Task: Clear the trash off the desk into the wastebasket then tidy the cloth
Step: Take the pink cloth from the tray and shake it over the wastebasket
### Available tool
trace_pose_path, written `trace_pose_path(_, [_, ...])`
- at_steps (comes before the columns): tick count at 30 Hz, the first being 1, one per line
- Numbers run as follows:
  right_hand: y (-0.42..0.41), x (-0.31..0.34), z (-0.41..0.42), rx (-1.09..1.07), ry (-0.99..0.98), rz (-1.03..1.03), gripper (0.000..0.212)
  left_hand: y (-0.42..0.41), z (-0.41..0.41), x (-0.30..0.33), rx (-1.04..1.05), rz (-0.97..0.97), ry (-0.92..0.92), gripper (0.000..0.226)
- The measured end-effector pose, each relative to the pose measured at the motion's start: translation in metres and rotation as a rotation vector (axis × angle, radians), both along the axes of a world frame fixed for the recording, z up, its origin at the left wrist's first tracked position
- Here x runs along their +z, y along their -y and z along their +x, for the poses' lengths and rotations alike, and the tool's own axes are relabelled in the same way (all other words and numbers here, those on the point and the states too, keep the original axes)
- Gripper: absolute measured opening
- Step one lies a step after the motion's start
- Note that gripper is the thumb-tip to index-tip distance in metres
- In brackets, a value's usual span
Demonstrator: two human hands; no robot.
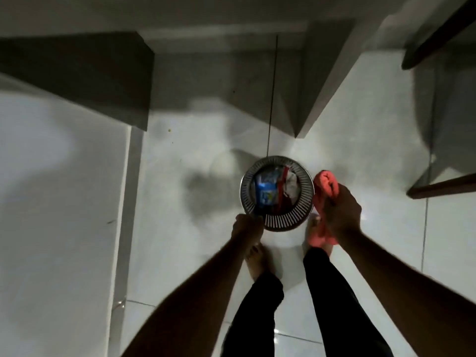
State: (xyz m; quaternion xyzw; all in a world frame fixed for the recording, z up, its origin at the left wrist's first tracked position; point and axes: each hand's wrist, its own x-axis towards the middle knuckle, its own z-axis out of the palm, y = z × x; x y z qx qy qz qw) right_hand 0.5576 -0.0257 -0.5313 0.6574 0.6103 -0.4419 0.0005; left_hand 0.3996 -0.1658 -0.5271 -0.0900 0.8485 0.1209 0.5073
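1. A view straight down: the wastebasket [277, 193] stands on the white tile floor [195, 253] at frame centre, with blue and red wrappers [268, 189] inside.
2. The left hand [247, 224] has its grip closed on the basket's lower-left rim; slatted and light, it should lift easily there.
3. The right hand [340, 212] clutches the pink cloth [325, 191], soft and limp, just right of the basket.
4. Grey furniture edges crowd the upper frame; open floor lies lower left.

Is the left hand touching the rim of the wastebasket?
Touching. In the head view the left hand closes on the near rim of the wastebasket, and no gap shows between them.
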Motion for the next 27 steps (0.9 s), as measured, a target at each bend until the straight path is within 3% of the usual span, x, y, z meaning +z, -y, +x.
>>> trace_pose_path(3, [0.002, -0.015, -0.01, -0.02, -0.047, -0.079, 0.028, -0.004, -0.005, -0.03, 0.13, 0.05, 0.082, 0.039])
trace_pose_path(5, [-0.001, -0.001, -0.015, -0.036, -0.071, -0.114, 0.016, -0.01, -0.009, -0.019, 0.314, 0.12, 0.167, 0.03])
trace_pose_path(7, [-0.005, 0.018, -0.014, -0.069, -0.087, -0.132, 0.005, -0.018, -0.01, -0.001, 0.303, 0.156, 0.165, 0.029])
trace_pose_path(12, [-0.018, 0.156, -0.011, -0.228, -0.29, -0.173, 0.023, -0.024, -0.011, 0.14, 0.263, 0.234, 0.104, 0.028])
trace_pose_path(17, [-0.017, 0.312, -0.011, -0.165, -0.436, -0.105, 0.032, -0.029, -0.02, 0.303, 0.47, 0.383, 0.178, 0.022])
trace_pose_path(22, [-0.027, 0.42, -0.006, -0.268, -0.512, 0.019, 0.011, -0.048, -0.028, 0.403, 0.459, 0.412, 0.196, 0.019])
trace_pose_path(25, [-0.048, 0.476, -0.016, -0.292, -0.525, 0.202, 0.026, -0.056, -0.028, 0.432, 0.471, 0.402, 0.186, 0.016])
trace_pose_path(27, [-0.072, 0.506, -0.035, -0.146, -0.573, 0.337, 0.023, -0.057, -0.024, 0.447, 0.455, 0.431, 0.131, 0.012])
